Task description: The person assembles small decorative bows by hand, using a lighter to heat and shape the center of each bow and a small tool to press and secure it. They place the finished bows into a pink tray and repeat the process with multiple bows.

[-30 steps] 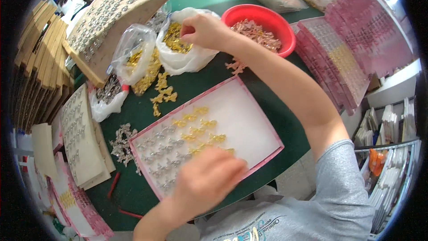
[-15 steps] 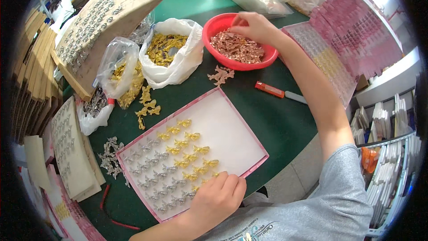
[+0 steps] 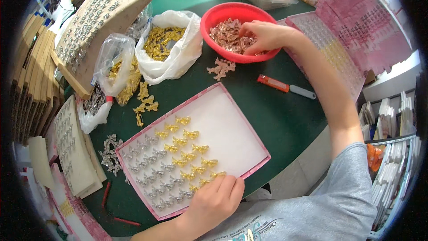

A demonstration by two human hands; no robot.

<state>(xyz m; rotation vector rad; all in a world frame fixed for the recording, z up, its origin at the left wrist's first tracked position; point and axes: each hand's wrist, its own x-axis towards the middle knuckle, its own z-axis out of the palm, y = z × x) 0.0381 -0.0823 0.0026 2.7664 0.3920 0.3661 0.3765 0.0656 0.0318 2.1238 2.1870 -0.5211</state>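
My left hand rests closed over the near edge of a shallow white box with a pink rim. Inside that box lie rows of silver bow-shaped pieces on the left, with gold bow-shaped pieces beside them; its right part shows bare white. My right hand reaches into a red plastic bowl, its thumb and fingers bent and apart. Below its fingertips is a heap of rose-gold metal pieces. Whether the fingertips touch any piece is hard to see.
White bags of gold pieces stand left of the bowl. Loose rose-gold pieces and an orange-and-grey cutter lie before it. Silver pieces sit beside the box. Boards with metal pieces lean at the left; a pink-sided box stands right.
My right hand has moved down and deeper into the red bowl, and its fingers have spread. My left hand stays on the box edge. The view has shifted slightly.
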